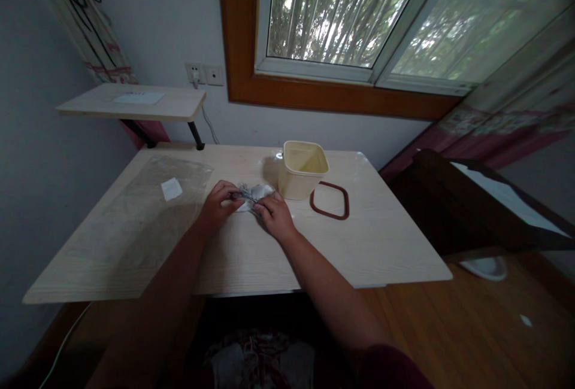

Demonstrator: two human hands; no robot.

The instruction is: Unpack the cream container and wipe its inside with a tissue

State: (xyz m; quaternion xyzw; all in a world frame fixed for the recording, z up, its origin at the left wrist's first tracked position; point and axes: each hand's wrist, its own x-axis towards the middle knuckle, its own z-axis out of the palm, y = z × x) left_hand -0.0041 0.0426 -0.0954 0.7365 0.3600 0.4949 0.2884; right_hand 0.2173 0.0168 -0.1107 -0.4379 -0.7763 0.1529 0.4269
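At the back left corner of the tabletop (359, 251) a small raised shelf (135, 102) stands on dark legs. In front of it, a thin clear plastic sheet (121, 221) lies spread along the left edge, with a white slip (171, 189) in its back part; I can't tell whether the slip is on top of the plastic or under it.

Right of the sheet, about midway along the tabletop and nearer its back edge, is my left hand (218, 206). Its fingers are curled in towards the thumb, nearly closed, pinching one side of a crinkled, silvery bundle (247, 195). My right hand (275, 215) has the other side, fingers closed down on it. The bundle sits low between the two hands, and what it is made of is too blurred to say.

Just beyond my right hand a cream bin (303, 182) stands upright near the back edge, open at the top. To its right a brown rounded frame (346, 202) lies flat, beside the bin's base; whether they touch I can't tell.

I judge the step in hand to be working the bundle with both hands, the bin and frame left alone. The next move seems to call for a firm pinch at both sides and light finger work.
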